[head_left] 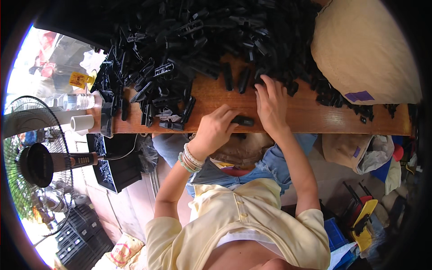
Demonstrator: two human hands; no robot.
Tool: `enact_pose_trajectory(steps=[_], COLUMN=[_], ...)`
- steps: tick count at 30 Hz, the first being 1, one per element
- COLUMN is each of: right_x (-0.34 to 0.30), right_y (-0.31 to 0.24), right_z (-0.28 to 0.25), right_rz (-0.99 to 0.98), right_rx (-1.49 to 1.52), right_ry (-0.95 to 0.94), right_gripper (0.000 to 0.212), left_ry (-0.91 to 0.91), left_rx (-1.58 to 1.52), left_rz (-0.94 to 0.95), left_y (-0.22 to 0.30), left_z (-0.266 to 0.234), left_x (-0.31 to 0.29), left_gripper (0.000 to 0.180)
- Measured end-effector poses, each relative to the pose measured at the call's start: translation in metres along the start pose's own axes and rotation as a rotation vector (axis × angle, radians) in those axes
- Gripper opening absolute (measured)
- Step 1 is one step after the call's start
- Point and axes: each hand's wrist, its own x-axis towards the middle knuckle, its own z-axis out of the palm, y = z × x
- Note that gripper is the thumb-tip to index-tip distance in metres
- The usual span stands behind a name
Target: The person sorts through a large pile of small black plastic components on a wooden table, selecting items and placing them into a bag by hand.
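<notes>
Beaded bracelets circle the wrist of my left hand [212,130]. Its fingers and thumb are closed on the left end of a small, oblong black plastic part [243,120] near the table's front edge. Farther off and to the right, my right hand [272,105] reaches to the near edge of a large heap of black plastic parts [211,36]. Its fingers are somewhat apart, with the tips at the dark pieces; I see nothing held in them. Two loose black parts lie just left of those fingertips, one of them a slim upright piece [228,76].
The wooden table [310,114] carries a bulky beige cloth sack [366,49] at the right. A water bottle [76,101] and white roll [82,122] stand at the left, near a fan [36,164]. Below is a black bin [121,168] with dark parts.
</notes>
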Motion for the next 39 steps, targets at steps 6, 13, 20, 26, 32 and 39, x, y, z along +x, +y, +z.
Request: enact_pose_trajectory(steps=[6,13,20,26,32,39], right_x=[0.001,0.001,-0.011,-0.029,-0.030,-0.029], right_y=[0.012,0.018,-0.006,0.008,0.016,0.001], right_z=[-0.001,-0.013,-0.022,-0.027,-0.060,-0.043], right_rz=[-0.015,-0.095,0.467,0.225,0.318,0.191], right_rx=[0.021,0.043,0.959,0.497,0.834,0.754], right_ry=[-0.042,-0.091,-0.097,-0.118,-0.385,-0.280], right_gripper=[0.015,0.018,0.029,0.028,0.026,0.028], left_ry=[0.097,0.140,0.185,0.187,0.162,0.123], left_rx=[-0.141,-0.123,-0.172,-0.199,-0.187,-0.205], left_rz=[-0.065,-0.026,-0.001,-0.009,0.003,0.044], left_y=[-0.012,-0.007,-0.011,-0.015,-0.013,-0.010], left_z=[0.007,0.021,0.022,0.021,0.019,0.023], left_x=[-0.001,0.000,-0.001,-0.002,-0.002,-0.001], left_gripper=[0.024,0.024,0.027,0.026,0.025,0.026])
